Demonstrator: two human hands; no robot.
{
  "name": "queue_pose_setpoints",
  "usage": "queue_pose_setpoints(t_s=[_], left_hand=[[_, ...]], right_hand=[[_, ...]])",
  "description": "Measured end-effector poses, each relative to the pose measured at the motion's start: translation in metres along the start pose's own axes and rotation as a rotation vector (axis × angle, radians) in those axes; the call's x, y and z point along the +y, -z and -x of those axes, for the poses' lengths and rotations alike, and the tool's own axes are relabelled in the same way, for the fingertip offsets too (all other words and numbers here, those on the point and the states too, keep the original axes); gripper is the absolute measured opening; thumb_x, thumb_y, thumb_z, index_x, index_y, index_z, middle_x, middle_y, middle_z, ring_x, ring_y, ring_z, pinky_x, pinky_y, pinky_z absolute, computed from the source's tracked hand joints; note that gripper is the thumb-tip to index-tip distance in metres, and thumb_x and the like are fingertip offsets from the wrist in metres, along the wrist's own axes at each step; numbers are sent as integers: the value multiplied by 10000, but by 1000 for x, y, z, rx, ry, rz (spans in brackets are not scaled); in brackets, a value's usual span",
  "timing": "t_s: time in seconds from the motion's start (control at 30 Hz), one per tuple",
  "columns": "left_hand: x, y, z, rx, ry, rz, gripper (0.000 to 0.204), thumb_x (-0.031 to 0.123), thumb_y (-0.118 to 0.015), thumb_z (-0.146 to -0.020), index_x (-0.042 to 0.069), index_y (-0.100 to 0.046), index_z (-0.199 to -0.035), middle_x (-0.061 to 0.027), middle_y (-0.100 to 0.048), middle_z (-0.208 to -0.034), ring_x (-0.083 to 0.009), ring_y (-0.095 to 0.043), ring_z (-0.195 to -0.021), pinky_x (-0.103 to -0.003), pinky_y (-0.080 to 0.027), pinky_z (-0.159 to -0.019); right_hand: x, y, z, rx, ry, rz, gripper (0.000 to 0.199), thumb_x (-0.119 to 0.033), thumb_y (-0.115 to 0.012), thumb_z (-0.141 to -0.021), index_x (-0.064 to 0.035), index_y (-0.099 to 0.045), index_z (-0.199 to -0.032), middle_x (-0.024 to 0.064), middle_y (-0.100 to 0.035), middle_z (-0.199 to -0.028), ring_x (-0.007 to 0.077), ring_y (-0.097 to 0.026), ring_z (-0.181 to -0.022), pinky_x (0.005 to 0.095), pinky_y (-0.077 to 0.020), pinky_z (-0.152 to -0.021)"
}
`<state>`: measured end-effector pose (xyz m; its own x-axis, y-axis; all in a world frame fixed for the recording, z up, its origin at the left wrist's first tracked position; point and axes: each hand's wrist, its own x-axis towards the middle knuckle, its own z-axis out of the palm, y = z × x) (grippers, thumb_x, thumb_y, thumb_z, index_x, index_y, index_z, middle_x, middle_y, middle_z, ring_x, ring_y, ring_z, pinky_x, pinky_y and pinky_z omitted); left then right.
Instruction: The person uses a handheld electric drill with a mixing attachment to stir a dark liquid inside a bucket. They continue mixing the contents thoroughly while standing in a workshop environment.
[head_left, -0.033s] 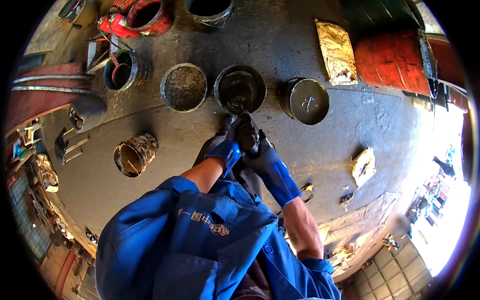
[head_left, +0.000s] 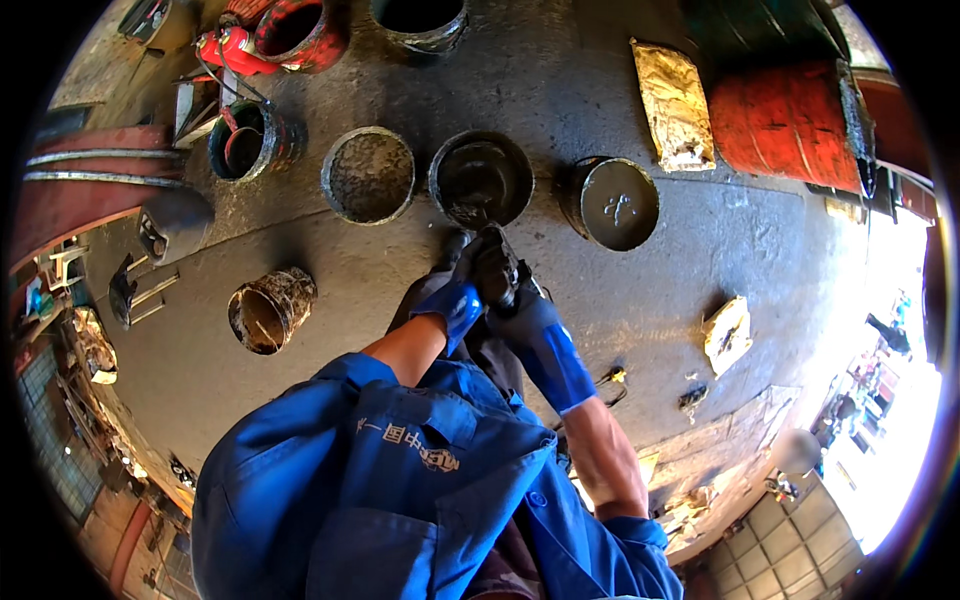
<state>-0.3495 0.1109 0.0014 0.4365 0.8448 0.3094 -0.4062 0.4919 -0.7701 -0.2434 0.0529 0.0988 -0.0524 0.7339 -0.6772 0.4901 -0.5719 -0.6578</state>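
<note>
Both my hands wear blue gloves, darkened over the fingers, and are closed around a dark hand-held power tool (head_left: 497, 272) that looks like a drill. My left hand (head_left: 457, 300) grips its left side; my right hand (head_left: 522, 318) holds it from the right and nearer to me. Just beyond the tool stands a round bucket (head_left: 530, 168) with wet dark grey slurry (head_left: 475, 180) inside, marked by curved streaks. The tool's front end points at the bucket's near rim; its tip is hard to make out.
A bucket of lumpy grey material (head_left: 368, 175) stands to the left, and one of smooth grey liquid (head_left: 620, 203) to the right. A crusted bucket (head_left: 272, 310) lies tilted at left. Beyond are a red drum (head_left: 785, 125), a stained sack (head_left: 672, 105) and a red fire extinguisher (head_left: 235, 50).
The shiny streaks on the slurry have shifted slightly. My hands keep their grip on the tool and have barely moved.
</note>
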Motion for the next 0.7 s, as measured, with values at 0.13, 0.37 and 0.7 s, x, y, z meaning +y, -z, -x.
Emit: queue_pose_setpoints(t_s=[0.13, 0.37, 0.7], left_hand=[[10, -11, 1, 189, 37, 10, 243, 212, -450, -1080, 173, -469, -840, 4, -398, -617, -132, -411, -507, -310, -361, -477], [13, -19, 4, 279, 30, -2, 251, 220, -459, -1076, 180, -462, -829, 7, -388, -610, -129, -399, -500, -309, -345, -468], [20, -23, 6, 318, 23, -16, 264, 232, -473, -1072, 190, -453, -812, 11, -373, -600, -124, -382, -489, -307, -323, -455]], right_hand=[[-23, 0, 5, -35, -167, 32, 467, -316, -796, -766, -124, -715, -1185, 88, -769, -1030, 194, -722, -944, 392, -571, -882], [-39, 8, 11, 18, -100, 54, 522, -338, -811, -766, -113, -699, -1222, 110, -769, -1054, 195, -724, -968, 384, -576, -875], [-30, -2, 4, -9, -86, -46, 554, -360, -837, -743, -104, -703, -1216, 124, -772, -1051, 209, -730, -971, 387, -581, -870]])
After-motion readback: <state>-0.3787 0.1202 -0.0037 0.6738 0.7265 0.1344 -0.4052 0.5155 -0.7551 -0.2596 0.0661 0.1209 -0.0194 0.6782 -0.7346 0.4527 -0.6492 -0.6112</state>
